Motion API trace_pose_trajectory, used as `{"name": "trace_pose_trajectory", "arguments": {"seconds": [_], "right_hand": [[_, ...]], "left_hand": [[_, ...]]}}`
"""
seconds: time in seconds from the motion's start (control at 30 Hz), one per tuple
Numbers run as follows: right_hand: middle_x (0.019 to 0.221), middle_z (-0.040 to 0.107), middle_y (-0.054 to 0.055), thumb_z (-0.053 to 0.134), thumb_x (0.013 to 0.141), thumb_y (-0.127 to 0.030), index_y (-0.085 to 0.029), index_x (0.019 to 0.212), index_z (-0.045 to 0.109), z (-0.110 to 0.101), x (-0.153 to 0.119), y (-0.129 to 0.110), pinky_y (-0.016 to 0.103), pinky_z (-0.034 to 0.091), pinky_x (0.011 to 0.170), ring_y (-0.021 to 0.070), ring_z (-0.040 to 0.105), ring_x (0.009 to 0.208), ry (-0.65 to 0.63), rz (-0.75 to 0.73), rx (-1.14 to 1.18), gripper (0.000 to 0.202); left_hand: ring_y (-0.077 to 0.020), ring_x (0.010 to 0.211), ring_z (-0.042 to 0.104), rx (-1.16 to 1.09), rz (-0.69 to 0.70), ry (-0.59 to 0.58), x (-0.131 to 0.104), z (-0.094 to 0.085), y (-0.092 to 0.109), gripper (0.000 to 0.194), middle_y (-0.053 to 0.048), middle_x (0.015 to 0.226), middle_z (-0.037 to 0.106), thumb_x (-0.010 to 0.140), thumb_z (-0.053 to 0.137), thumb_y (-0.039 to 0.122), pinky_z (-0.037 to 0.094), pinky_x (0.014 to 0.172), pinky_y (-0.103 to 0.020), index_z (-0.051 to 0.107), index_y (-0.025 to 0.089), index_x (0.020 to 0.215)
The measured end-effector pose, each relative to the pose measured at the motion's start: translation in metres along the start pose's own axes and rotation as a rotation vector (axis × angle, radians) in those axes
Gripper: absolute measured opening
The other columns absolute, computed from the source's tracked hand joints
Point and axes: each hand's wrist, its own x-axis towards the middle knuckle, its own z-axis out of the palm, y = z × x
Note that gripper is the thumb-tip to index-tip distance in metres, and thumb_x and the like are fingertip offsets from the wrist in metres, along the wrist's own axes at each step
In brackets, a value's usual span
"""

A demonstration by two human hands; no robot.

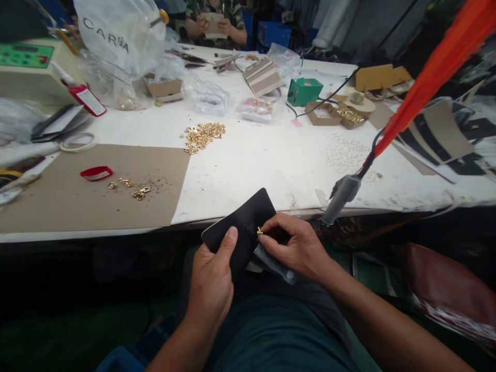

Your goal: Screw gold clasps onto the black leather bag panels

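My left hand (213,281) grips a flat black leather-like panel (242,219) with rounded corners, its thumb pressed on the upper face. The panel tilts above my lap, just off the table's front edge. Between thumb and forefinger, my right hand (296,243) pinches a small gold-coloured metal fitting (259,232) against the panel, beside a small black tab. The fitting's exact shape is partly covered by my fingertips. Beneath my right hand hangs a piece of translucent plastic film (275,263).
Gold links lie in a pile (203,137) on the white table (248,165). More gold pieces (140,193) and a red dish (96,173) rest on brown card (58,196). A grey-tipped tool (341,199) hangs at right on an orange-wrapped cord. Across the table is another person (215,23).
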Motion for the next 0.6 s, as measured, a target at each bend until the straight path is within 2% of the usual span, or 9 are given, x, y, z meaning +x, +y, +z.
{"name": "trace_pose_trajectory", "arguments": {"seconds": [0.27, 0.4, 0.6], "right_hand": [[0.084, 0.073, -0.001, 0.074, 0.089, -0.011, -0.020, 0.090, 0.073, -0.007, -0.017, 0.005, 0.025, 0.051, 0.073, 0.0132, 0.068, 0.077, 0.187, -0.112, 0.020, 0.009], [0.088, 0.075, 0.000, 0.073, 0.093, -0.015, -0.021, 0.093, 0.073, -0.010, -0.025, 0.008, 0.030, 0.051, 0.075, 0.0158, 0.069, 0.079, 0.202, -0.150, -0.049, 0.006], [0.090, 0.077, 0.001, 0.072, 0.097, -0.018, -0.022, 0.098, 0.074, -0.010, -0.029, 0.007, 0.035, 0.049, 0.078, 0.0187, 0.071, 0.081, 0.204, -0.192, -0.207, 0.005]], "left_hand": [[-0.0300, 0.101, 0.077, 0.248, 0.133, -0.018, -0.009, 0.011, -0.013, 0.057, -0.010, 0.106, 0.082, 0.081, 0.085, 0.052, 0.064, 0.092, -0.042, 0.076, 0.015, 0.125], [-0.0290, 0.099, 0.077, 0.331, 0.179, -0.016, -0.013, 0.014, -0.018, 0.056, -0.010, 0.106, 0.082, 0.083, 0.083, 0.052, 0.063, 0.092, -0.042, 0.076, 0.015, 0.124], [-0.0250, 0.110, 0.075, 0.443, 0.304, -0.088, -0.023, 0.015, -0.021, 0.038, -0.004, 0.118, 0.081, 0.093, 0.076, 0.045, 0.060, 0.099, -0.035, 0.078, 0.022, 0.124]]}}
